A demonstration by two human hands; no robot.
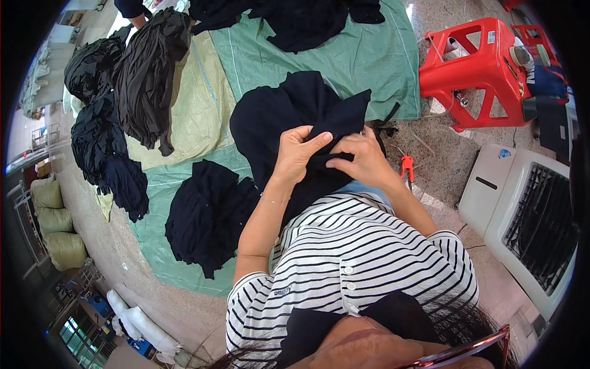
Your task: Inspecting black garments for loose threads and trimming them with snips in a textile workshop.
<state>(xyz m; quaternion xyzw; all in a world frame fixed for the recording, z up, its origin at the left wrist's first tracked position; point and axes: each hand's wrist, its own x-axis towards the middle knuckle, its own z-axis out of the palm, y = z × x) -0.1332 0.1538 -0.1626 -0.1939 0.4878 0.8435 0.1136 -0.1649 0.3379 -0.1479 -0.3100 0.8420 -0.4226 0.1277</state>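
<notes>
A dark navy garment [276, 117] lies spread over my lap, and its near part is raised between my two hands. My left hand [298, 152] pinches the cloth, thumb on top and fingers curled. Just to the right, my right hand [362, 157] grips the edge of the same garment with bent fingers. What lies between the right fingertips is hard to make out. A folded flap of the cloth points up to the right above both hands.
A navy cloth heap [206, 215] lies left on a green sheet [166, 264]. Dark clothes [147, 74] pile farther left, where another person's hand [138, 21] shows. On the right stand a red stool [485, 71], red-handled snips [407, 166] on the floor, and a white air cooler [491, 209].
</notes>
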